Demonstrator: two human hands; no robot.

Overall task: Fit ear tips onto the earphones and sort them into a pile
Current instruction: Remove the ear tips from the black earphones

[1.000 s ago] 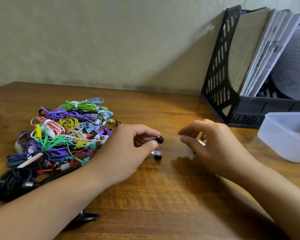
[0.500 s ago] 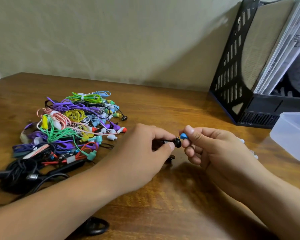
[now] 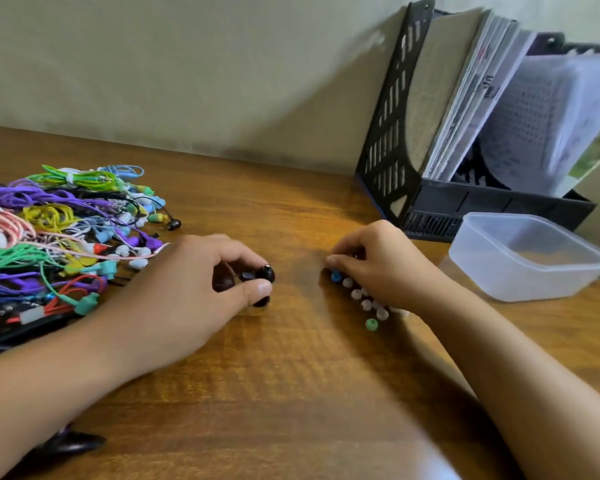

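My left hand (image 3: 187, 289) pinches a black earbud (image 3: 262, 274) between thumb and forefinger, its bare nozzle pointing up. A second black earbud (image 3: 261, 301) lies on the wooden desk just under my thumb. My right hand (image 3: 378, 261) hovers curled over a row of loose ear tips (image 3: 364, 299), mostly white, with a blue tip (image 3: 335, 276) at its fingertips and a green tip (image 3: 371, 324) at the near end. Whether its fingers hold a tip is hidden. A pile of coloured wired earphones (image 3: 59, 237) lies at the left.
A clear plastic tub (image 3: 530, 258) sits at the right. Behind it a black file rack (image 3: 395, 140) holds papers against the wall. A dark cable (image 3: 66, 443) shows under my left forearm. Bare desk (image 3: 291, 375) lies between my arms.
My right hand has drawn away from the earbud and gone down to the row of loose tips. The blue tip it held near the earbud now lies on the desk. My left hand keeps the earbud.
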